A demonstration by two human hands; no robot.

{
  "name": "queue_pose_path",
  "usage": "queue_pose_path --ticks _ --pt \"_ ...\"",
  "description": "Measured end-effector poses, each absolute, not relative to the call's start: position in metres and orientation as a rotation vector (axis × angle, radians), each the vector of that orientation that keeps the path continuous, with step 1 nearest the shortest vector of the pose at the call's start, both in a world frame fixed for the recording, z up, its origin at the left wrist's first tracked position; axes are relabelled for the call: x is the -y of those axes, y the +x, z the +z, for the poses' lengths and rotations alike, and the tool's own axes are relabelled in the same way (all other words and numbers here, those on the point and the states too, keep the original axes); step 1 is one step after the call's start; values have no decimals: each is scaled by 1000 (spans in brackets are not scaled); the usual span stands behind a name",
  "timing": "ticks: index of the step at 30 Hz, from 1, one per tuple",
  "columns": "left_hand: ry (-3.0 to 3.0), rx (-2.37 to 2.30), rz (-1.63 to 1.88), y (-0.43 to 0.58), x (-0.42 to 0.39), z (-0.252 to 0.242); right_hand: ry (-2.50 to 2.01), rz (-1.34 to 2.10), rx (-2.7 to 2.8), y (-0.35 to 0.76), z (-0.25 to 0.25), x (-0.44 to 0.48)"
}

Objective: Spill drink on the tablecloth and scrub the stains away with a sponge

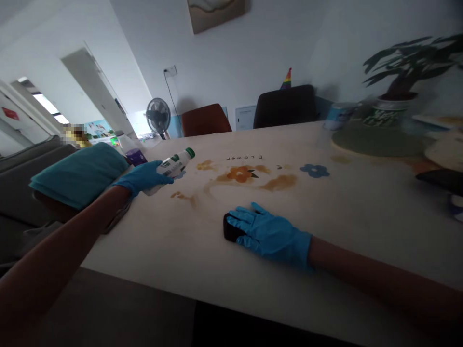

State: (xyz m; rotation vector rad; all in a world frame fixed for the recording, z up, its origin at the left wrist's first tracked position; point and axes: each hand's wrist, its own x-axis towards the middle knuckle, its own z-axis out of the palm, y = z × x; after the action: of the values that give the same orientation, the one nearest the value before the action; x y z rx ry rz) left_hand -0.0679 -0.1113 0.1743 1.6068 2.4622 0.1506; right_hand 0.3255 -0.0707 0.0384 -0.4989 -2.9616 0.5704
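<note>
My left hand (146,178), in a blue glove, is closed around a white bottle (173,165) with a green cap, tilted so the cap points up and to the right. The bottle is above the left part of the table. In a matching glove, my right hand (269,233) presses a black, sponge-like block (231,229) against the tabletop; the fingers cover much of it. Beyond that hand, yellow-brown stains (279,182) spread over the white table cover (202,260), around a printed orange flower (238,174).
A potted plant (388,103) stands on a round green mat (376,140) at the back right, beside a blue-white can (336,115). Folded teal cloth (81,171) lies at the left. Two chairs and a fan (158,115) are behind the table.
</note>
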Motion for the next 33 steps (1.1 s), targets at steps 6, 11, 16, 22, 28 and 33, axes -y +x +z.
queue_pose_path --ticks 6,11,16,22,28,33 --pt "1685 -2418 32 -78 107 168 -496 559 2938 324 34 71" --pt "1670 -2447 68 -80 102 161 -527 580 2957 318 34 66" --pt "1636 -2476 161 -68 83 156 -571 577 2976 303 40 51" --pt "1700 -2407 288 -33 36 153 -605 573 2973 294 48 42" --pt "1821 -2246 369 19 -42 156 -560 567 2949 298 51 45" --pt "1957 -2177 341 70 -98 150 -498 568 2931 298 49 44"
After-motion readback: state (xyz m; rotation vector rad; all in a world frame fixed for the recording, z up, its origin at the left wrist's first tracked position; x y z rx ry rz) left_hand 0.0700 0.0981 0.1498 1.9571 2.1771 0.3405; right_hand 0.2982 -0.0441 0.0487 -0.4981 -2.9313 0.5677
